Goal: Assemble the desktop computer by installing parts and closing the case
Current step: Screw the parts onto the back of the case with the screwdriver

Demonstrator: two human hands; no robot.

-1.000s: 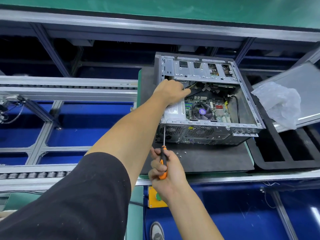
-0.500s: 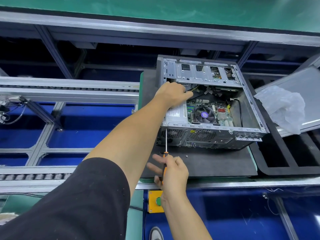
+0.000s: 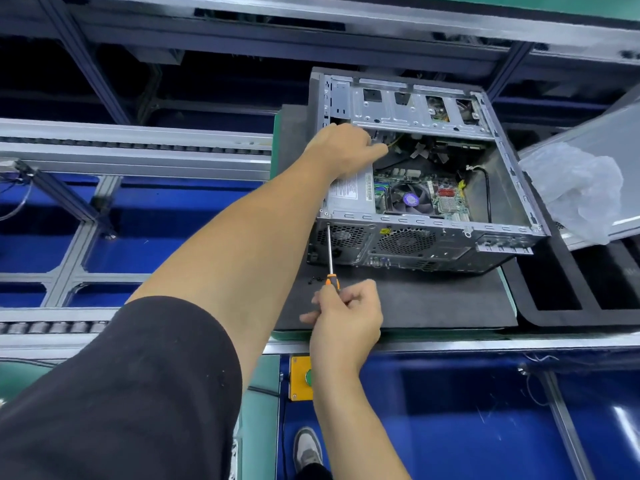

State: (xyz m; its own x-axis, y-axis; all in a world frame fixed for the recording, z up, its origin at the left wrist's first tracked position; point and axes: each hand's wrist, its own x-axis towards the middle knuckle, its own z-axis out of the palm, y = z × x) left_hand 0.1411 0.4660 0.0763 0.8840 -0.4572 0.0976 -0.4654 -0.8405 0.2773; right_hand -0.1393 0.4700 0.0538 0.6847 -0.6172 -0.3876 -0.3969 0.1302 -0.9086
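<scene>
Head view: open computer case (image 3: 426,188) lay on its side on a black foam mat (image 3: 433,299). Right hand (image 3: 346,317), fingers curled round the orange handle, held a screwdriver (image 3: 329,258) with its tip at the case's near-left rear corner. Left hand (image 3: 343,150) pressed on the power supply (image 3: 351,192) inside the case, fingers bent over its far edge. Best kept square to the screw, pushing in while turning, left hand steadying the unit. Screw head too small to see; left fingertips hidden; loose screws (image 3: 316,280) near the shaft blurry.

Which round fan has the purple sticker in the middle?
The CPU fan lying inside the open case, on the green board. The two grilles on the case's back wall show no purple.
</scene>
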